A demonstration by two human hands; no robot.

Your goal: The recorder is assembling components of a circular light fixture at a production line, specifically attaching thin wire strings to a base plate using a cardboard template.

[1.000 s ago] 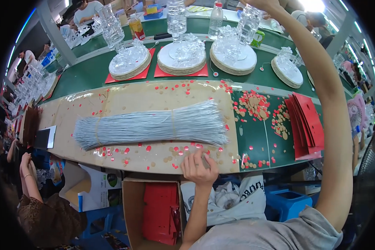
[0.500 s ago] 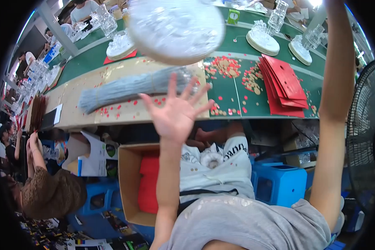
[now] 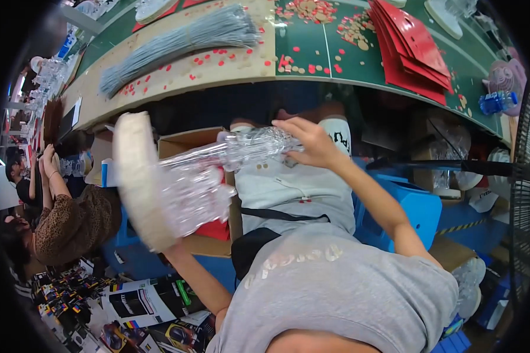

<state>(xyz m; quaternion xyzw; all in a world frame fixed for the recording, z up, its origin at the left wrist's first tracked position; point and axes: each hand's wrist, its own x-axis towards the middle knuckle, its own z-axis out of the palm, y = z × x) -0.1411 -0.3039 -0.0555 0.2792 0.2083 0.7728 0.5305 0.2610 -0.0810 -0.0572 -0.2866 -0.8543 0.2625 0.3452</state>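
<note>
A large ornament of clear, shiny plastic (image 3: pixel 200 194) is held on its side above my lap, blurred by motion. Its thick, round cream base (image 3: pixel 136 182) faces left, and a clear column (image 3: pixel 259 147) reaches toward the right. My right hand (image 3: pixel 312 141) is closed round the column's end, thumb below and fingers above. At the base's lower edge, my left hand (image 3: pixel 175 249) supports the ornament; most of that hand and its fingers are hidden behind the base.
Across the bench lie a bundle of grey wire-like strands (image 3: pixel 182 50), scattered red and tan discs (image 3: pixel 312 10) and red folded sheets (image 3: pixel 412 53). An open cardboard box (image 3: pixel 194 140) and blue stool (image 3: pixel 409 206) flank my legs. A fan (image 3: pixel 527 194) stands right; another person (image 3: pixel 76 226) works left.
The ornament has come down from above the bench to over my lap, turned on its side. My right arm has lowered; my left hand, spread before, now meets the base. The view has tilted downward.
</note>
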